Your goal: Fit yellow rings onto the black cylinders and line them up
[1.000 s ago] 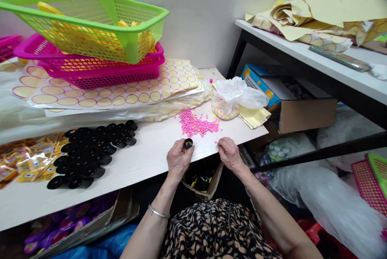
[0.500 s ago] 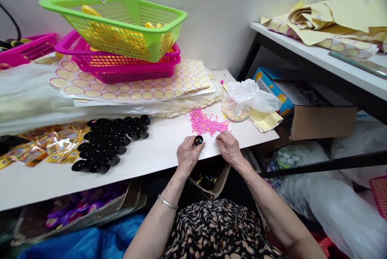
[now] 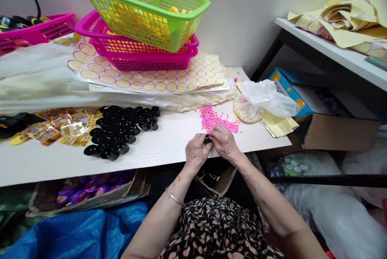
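Note:
My left hand (image 3: pixel 195 152) grips a small black round cup (image 3: pixel 207 139) at the front edge of the white table. My right hand (image 3: pixel 225 143) is closed, its fingertips pinched over the cup's mouth; whatever they hold is hidden. Just beyond both hands lies a loose spread of tiny pink pieces (image 3: pixel 211 119), with a few yellow ones among them. To the left, several similar black cups (image 3: pixel 116 130) stand in a close cluster, some with small coloured bits inside.
Shiny yellow card packets (image 3: pixel 72 128) lie left of the cups. A green basket (image 3: pixel 175 29) of yellow parts sits on a pink basket (image 3: pixel 151 59) at the back. A knotted plastic bag (image 3: pixel 266 98) is at the right, near a cardboard box (image 3: pixel 338 132) under a shelf (image 3: pixel 332 53).
My right hand has moved left from beside the pink pieces to the cup, and its fingertips now cover the mouth. The left hand still holds the cup. The view has shifted slightly.

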`<state>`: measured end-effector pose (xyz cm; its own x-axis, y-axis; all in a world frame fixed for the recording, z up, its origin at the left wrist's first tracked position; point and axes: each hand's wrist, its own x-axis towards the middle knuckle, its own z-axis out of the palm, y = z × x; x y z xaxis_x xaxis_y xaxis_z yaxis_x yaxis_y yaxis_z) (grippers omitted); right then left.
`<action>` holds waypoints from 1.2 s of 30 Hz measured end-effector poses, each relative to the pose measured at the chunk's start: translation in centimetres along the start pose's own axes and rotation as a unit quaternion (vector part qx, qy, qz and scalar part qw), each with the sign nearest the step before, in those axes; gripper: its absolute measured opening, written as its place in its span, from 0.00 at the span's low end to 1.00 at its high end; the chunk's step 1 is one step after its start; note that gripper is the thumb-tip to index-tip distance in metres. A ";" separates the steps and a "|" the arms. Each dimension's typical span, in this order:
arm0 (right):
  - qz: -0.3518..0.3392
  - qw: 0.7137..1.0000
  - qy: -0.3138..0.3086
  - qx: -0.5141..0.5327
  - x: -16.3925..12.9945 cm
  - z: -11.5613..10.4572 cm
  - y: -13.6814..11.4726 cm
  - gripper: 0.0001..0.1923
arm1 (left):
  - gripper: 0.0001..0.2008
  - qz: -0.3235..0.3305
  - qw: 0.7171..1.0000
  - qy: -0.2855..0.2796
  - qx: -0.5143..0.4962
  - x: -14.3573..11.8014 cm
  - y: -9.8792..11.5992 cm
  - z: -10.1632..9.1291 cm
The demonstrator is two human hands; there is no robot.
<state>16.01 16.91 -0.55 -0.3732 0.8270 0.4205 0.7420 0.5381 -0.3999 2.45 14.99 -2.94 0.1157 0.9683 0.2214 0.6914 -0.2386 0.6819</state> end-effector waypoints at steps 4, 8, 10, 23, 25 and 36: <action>-0.037 0.997 -0.040 -0.047 0.4 -0.4 0.0 0.11 | 0.08 0.008 1.000 0.006 -0.001 0.0 -0.1 0.2; -0.061 0.992 -0.062 -0.087 0.5 -0.5 0.1 0.12 | 0.08 0.012 1.000 0.011 -0.004 0.0 -0.1 0.2; -0.066 0.993 -0.057 -0.078 0.4 -0.4 0.4 0.12 | 0.07 0.012 1.000 0.010 -0.003 0.0 -0.1 0.2; -0.072 0.984 -0.087 -0.140 1.1 -0.4 -0.9 0.10 | 0.06 -0.002 0.999 0.003 -0.032 0.1 0.0 0.0; -0.069 0.983 -0.092 -0.142 1.3 -0.4 -1.2 0.09 | 0.06 0.001 0.999 0.003 -0.048 0.1 0.0 -0.1; 0.048 0.986 0.005 0.163 0.2 -1.5 1.0 0.04 | 0.10 0.004 0.999 0.031 -0.045 0.3 -0.2 0.3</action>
<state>17.47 17.31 0.32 -0.3034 0.8756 0.3759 0.5549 0.4830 -0.6774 2.58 15.34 -3.22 0.0752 0.9603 0.2686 0.6239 -0.2554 0.7386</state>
